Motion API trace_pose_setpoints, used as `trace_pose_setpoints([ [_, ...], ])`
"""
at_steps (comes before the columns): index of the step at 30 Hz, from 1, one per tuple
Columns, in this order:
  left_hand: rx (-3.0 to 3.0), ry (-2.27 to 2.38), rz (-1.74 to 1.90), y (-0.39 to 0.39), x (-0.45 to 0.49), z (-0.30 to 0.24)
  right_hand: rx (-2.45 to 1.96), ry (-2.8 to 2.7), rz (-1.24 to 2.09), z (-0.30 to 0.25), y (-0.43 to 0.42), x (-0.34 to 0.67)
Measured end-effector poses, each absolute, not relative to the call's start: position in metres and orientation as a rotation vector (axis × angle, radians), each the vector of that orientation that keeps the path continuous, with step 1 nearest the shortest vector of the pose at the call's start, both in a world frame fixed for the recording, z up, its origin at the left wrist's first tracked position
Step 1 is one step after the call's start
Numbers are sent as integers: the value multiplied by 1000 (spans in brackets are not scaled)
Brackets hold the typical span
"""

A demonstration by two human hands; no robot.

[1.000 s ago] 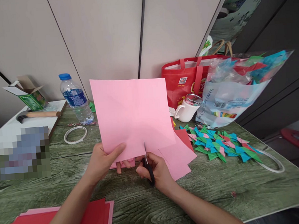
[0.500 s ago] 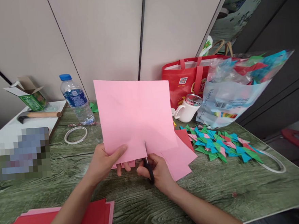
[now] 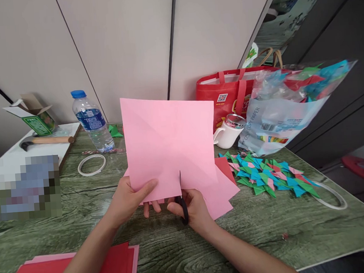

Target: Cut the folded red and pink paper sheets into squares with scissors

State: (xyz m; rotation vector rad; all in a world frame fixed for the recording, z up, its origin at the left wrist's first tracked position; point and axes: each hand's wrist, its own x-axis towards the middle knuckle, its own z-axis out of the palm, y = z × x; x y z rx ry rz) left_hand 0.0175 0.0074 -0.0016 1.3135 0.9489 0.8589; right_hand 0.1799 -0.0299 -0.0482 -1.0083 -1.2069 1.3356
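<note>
Soft, even indoor light; dimmer at right
Pale wall panels [image 3: 125, 44] look bright; dark panels [image 3: 342, 71] stay murky; glints on the clear plastic bag [image 3: 262, 87]; faint shading low on the pink paper sheet [image 3: 170, 145]; edges stretched wide-angle; pixelated patch [image 3: 32, 184] at left.

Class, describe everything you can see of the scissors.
The scissors have black handles, plastic by their look, and a thin, metallic-looking blade. Gripped in the right hand, they point upward, the visible blade in front of the raised pink paper sheet at its lower edge. The other blade is hidden.
</note>
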Motion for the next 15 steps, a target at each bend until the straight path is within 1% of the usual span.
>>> trace_pose_setpoints([
  [15,1305,964,867,6,18,0,-1073,-1137,1345,-52,-30,178],
])
